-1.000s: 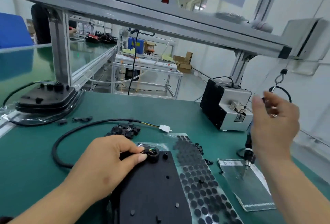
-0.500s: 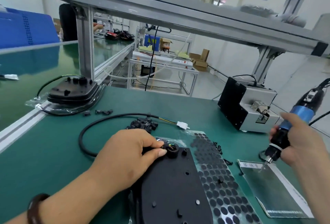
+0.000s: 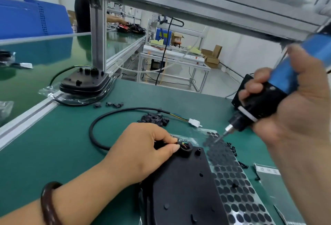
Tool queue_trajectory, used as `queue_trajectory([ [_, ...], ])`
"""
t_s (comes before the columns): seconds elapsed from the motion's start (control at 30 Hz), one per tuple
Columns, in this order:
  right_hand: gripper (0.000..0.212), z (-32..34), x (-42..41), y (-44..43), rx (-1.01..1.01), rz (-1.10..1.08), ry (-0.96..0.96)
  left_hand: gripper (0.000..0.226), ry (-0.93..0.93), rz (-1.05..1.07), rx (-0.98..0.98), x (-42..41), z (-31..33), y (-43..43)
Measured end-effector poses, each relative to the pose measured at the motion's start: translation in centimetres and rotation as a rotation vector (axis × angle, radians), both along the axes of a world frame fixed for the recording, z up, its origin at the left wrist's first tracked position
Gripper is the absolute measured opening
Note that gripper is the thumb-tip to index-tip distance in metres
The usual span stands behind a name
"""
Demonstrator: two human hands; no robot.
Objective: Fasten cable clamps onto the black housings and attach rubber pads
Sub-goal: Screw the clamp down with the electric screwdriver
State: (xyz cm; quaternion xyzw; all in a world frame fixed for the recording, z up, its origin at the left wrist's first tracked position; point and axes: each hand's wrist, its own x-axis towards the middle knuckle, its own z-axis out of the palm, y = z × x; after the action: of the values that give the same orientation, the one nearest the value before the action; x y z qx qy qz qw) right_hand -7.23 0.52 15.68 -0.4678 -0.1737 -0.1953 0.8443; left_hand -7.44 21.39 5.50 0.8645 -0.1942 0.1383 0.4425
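Black housing [image 3: 180, 187] lies flat on the green bench [image 3: 44, 153] nearest the camera, the left hand [image 3: 143, 151] pinching a cable clamp [image 3: 184, 148] at its far edge, the right hand [image 3: 293, 110] clenched round an electric screwdriver [image 3: 259, 104] above the rubber-pad sheet [image 3: 236, 185], more housings [image 3: 84, 83] stacked beyond.

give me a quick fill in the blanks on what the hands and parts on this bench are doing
1. The right hand grips a screwdriver with a ____ upper body.
2. The left hand presses on the near black housing where the ____ enters it.
3. The sheet of rubber pads lies ____ of that housing.

Missing words: blue; cable; right
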Motion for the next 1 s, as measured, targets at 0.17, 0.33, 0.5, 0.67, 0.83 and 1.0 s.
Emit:
queue_trajectory([
  [0.17, 0.028, -0.3, 0.9, 4.6, -0.069, 0.031, -0.090, 0.006, 0.058, -0.027, -0.046, 0.3, -0.4, 0.1],
  [0.33, 0.021, -1.8, 1.7, 6.3, -0.179, 0.021, -0.096, 0.006, 0.092, -0.059, -0.095, 0.7, -0.7, 0.1],
  [0.5, 0.017, -2.1, 2.0, 6.6, -0.198, 0.032, -0.109, 0.012, 0.050, -0.067, -0.070, 0.7, -0.6, 0.1],
  [0.67, 0.019, -2.0, 2.3, 6.7, -0.227, 0.058, -0.100, 0.021, -0.009, -0.080, -0.057, 0.8, -0.7, 0.2],
  [0.83, 0.026, -1.8, 2.7, 6.9, -0.249, 0.083, -0.122, 0.012, -0.062, -0.099, -0.019, 1.0, -0.9, 0.2],
  [1.0, 0.025, -2.0, 2.9, 7.0, -0.268, 0.096, -0.129, 0.014, -0.082, -0.123, -0.025, 1.2, -1.0, 0.1],
])
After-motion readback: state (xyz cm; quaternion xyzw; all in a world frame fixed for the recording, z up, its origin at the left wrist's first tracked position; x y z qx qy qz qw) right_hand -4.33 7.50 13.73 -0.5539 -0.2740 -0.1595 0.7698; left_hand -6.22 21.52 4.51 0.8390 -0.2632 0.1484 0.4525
